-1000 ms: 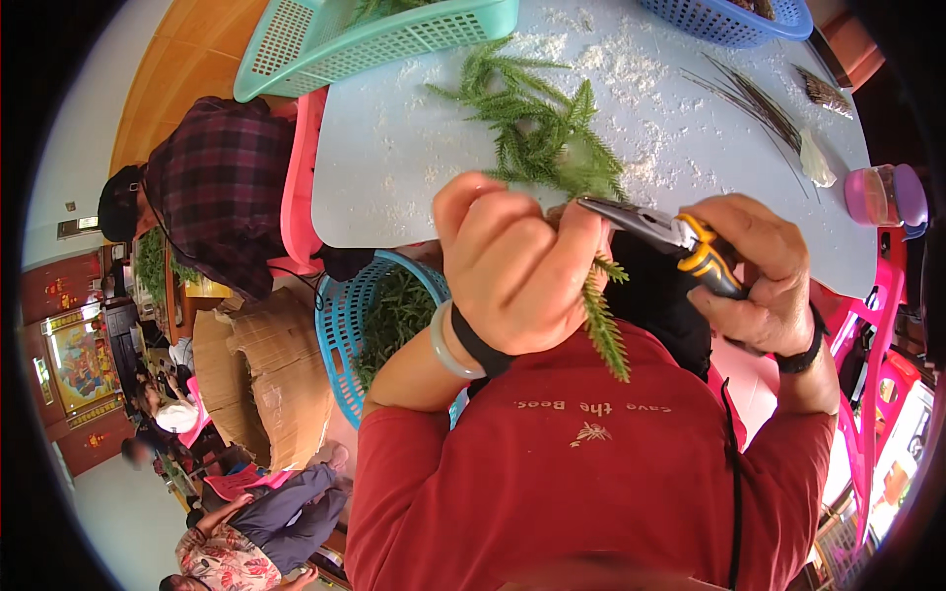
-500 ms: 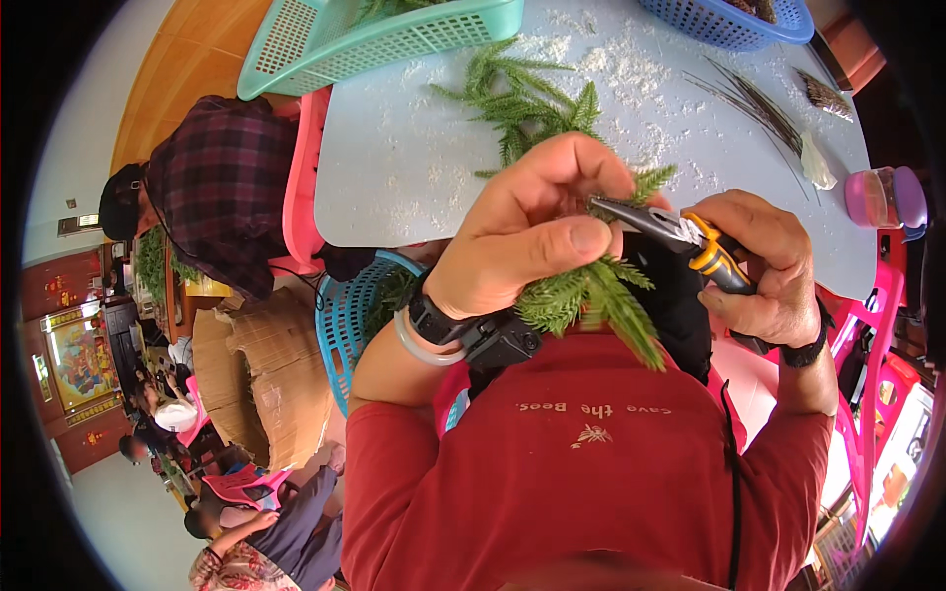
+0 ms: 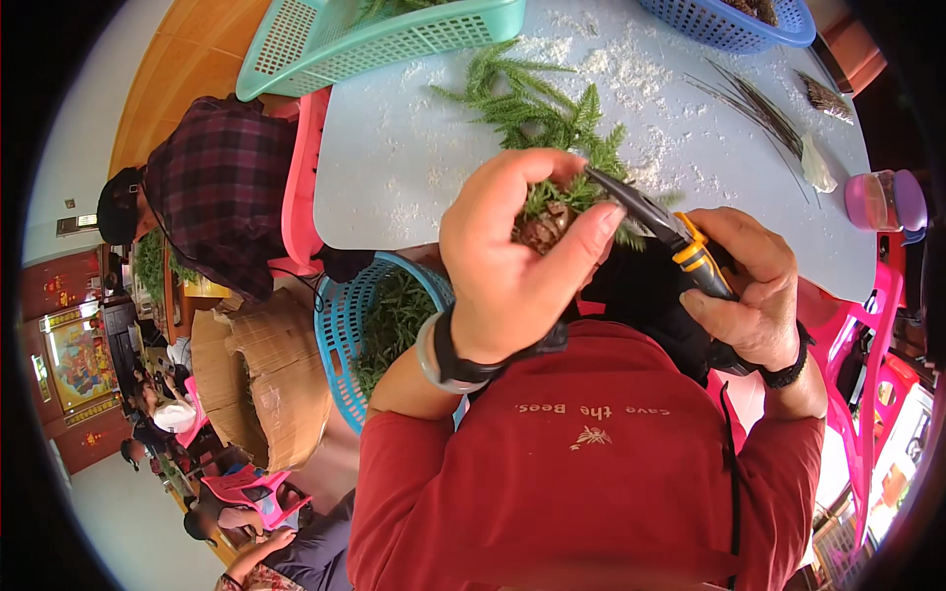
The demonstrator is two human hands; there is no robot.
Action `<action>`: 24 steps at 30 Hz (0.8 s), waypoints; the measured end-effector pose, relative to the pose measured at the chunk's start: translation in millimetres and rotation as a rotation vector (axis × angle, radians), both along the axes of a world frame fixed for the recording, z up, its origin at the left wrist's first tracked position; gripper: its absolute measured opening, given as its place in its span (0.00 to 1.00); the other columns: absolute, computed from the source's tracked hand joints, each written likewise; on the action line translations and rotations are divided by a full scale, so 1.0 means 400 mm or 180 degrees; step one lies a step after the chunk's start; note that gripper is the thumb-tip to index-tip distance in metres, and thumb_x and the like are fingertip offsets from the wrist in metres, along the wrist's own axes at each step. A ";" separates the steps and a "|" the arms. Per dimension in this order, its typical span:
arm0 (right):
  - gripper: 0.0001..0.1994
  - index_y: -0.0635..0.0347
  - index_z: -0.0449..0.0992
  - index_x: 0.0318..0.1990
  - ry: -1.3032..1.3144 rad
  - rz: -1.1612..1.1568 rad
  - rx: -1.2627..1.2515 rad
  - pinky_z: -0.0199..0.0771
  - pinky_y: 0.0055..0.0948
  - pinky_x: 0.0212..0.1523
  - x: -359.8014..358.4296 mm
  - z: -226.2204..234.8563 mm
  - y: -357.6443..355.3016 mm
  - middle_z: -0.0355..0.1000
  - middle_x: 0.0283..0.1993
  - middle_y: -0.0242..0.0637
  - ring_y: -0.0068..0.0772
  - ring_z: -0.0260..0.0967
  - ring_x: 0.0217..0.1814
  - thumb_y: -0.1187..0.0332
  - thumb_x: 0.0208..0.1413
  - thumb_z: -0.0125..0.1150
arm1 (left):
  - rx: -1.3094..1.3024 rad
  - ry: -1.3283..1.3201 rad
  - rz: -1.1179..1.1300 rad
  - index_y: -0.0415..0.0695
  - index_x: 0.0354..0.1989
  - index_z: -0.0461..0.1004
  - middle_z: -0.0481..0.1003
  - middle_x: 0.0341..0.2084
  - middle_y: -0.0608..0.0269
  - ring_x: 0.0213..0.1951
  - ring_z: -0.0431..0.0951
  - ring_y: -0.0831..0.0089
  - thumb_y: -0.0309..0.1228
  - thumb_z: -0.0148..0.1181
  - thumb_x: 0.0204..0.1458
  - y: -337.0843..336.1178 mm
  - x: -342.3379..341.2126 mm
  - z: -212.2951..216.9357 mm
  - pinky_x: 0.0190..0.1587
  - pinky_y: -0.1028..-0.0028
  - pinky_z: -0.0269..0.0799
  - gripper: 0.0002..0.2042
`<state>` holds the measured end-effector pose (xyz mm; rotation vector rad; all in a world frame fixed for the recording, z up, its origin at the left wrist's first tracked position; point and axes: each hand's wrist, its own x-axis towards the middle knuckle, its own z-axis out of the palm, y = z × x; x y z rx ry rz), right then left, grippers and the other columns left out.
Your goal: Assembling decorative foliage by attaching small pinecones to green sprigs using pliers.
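My left hand [image 3: 498,251] is curled around a green artificial pine sprig with a brown pine cone [image 3: 542,229] showing between thumb and fingers. In my right hand [image 3: 757,286] is a pair of needle-nose pliers [image 3: 702,264] with yellow and black handles. The dark jaws slant up and left, their tips beside my left fingertips; whether they grip anything I cannot tell. More green pine branches [image 3: 512,94] lie on the pale table [image 3: 394,158] just beyond my left hand.
A green basket [image 3: 394,59] and a blue basket [image 3: 724,28] stand at the table's far side. Thin dark stems [image 3: 754,108], white crumbs and a pink-lidded jar [image 3: 872,200] are on the table. Left of me are a blue basket of greenery [image 3: 340,345], a cardboard box [image 3: 281,384] and a person [image 3: 217,187].
My left hand has turned, bringing the pine cone into sight and the sprig's needles up from above my lap. The pliers and right hand have shifted slightly left and down.
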<state>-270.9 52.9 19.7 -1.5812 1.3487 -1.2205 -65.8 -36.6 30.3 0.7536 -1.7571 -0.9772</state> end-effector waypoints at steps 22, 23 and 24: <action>0.27 0.70 0.73 0.45 0.1111 0.0199 -0.0892 0.74 0.30 0.38 -0.043 0.017 -0.011 0.70 0.41 0.48 0.41 0.72 0.37 0.73 0.29 0.62 | 0.0452 0.0911 -0.1248 0.33 0.29 0.70 0.68 0.25 0.65 0.24 0.67 0.83 0.17 0.63 0.45 -0.006 0.021 -0.043 0.25 0.84 0.62 0.06; 0.27 0.70 0.73 0.45 0.1147 0.0252 -0.0913 0.73 0.30 0.38 -0.045 0.020 -0.012 0.70 0.41 0.48 0.41 0.72 0.37 0.73 0.29 0.62 | 0.1061 0.1095 -0.1333 0.35 0.30 0.72 0.69 0.27 0.62 0.27 0.67 0.80 0.19 0.64 0.43 0.001 0.023 -0.040 0.29 0.82 0.62 0.07; 0.27 0.70 0.73 0.45 0.1149 0.0253 -0.0911 0.73 0.30 0.38 -0.047 0.022 -0.013 0.70 0.41 0.48 0.41 0.72 0.37 0.73 0.29 0.62 | 0.1669 0.1275 -0.1410 0.36 0.31 0.73 0.71 0.29 0.60 0.30 0.68 0.77 0.21 0.65 0.41 0.006 0.025 -0.037 0.32 0.80 0.62 0.09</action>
